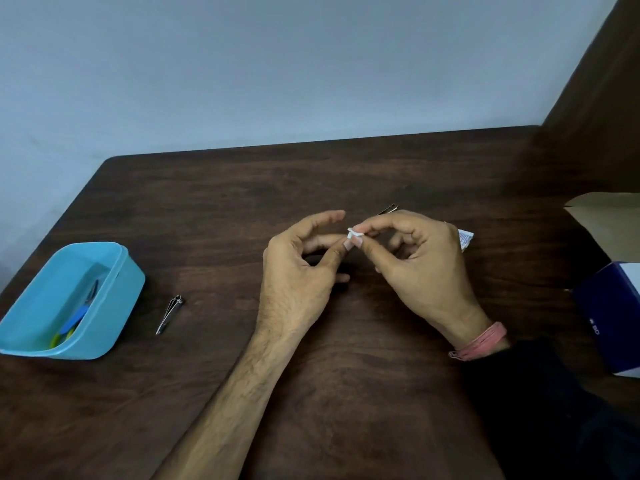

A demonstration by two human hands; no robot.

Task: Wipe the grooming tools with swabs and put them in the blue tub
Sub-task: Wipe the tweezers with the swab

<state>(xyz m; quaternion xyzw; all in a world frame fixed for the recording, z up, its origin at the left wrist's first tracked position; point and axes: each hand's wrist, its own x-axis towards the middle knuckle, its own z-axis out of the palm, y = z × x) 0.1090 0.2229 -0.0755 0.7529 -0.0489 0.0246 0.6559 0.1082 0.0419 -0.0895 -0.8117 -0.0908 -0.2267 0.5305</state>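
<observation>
Partway through, by the look of it; scissors with blue and green handles already in the blue tub at the left of the surface; nail clipper lying just beside the tub, not yet put in; thin metal tool peeking out behind the hands, probably also left to do. Left hand and right hand meeting at mid-surface, both pinching a small white swab, seemingly unfolding it; torn wrapper showing behind the right hand, whether held cannot tell; boxes at the right edge.
</observation>
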